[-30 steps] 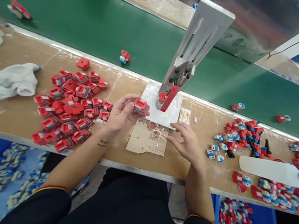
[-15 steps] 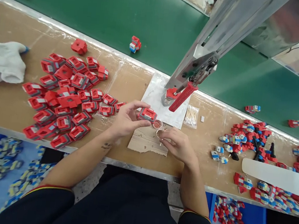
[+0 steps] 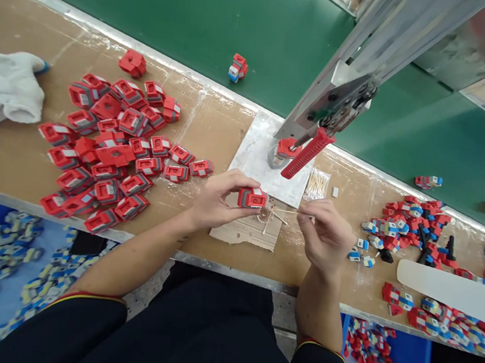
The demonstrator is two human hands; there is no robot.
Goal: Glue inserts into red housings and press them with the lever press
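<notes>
Cardboard-topped bench beside green conveyor; left hand pinches red part, right hand grips swab.

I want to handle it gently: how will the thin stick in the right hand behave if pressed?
The stick looks very thin and long, so it is probably light and may bend or snap. The right hand pinches only one end, so its free tip near the red part could wobble.

Red parts on workbench
</notes>
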